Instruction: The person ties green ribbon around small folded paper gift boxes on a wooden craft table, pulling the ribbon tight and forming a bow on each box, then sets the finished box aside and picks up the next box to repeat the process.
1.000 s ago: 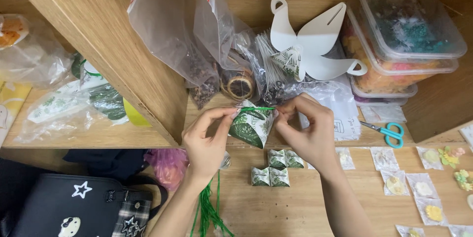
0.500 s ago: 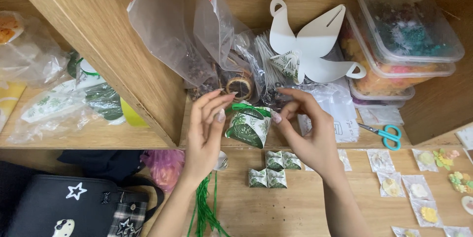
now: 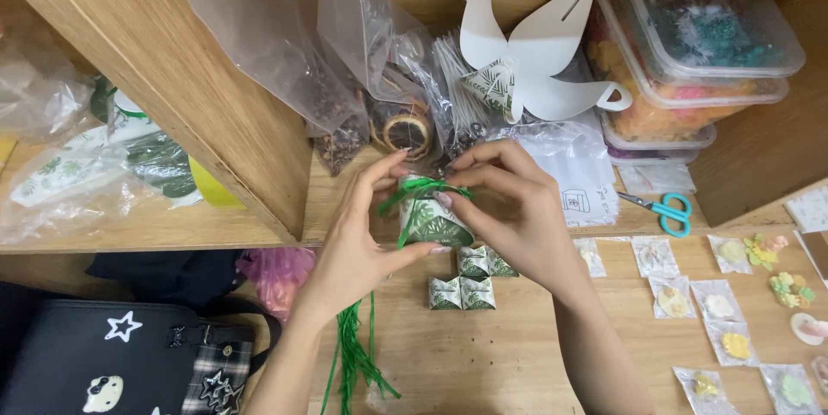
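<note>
Your left hand [image 3: 362,242] pinches the box [image 3: 431,218] at centre, right hand [image 3: 509,208] fingers closed on the ribbon [image 3: 414,192] at its 12 o'clock — pull crookedly and it could slip off.

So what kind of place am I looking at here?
Probably a home craft desk for making small gift packs. Both hands hold a leaf-print box with green ribbon; scissors, stacked bead tubs and small sachets lie around.

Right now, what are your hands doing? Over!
Left hand and right hand both pinch small leaf-print box. Green ribbon across its top. Three finished boxes right below.
</note>
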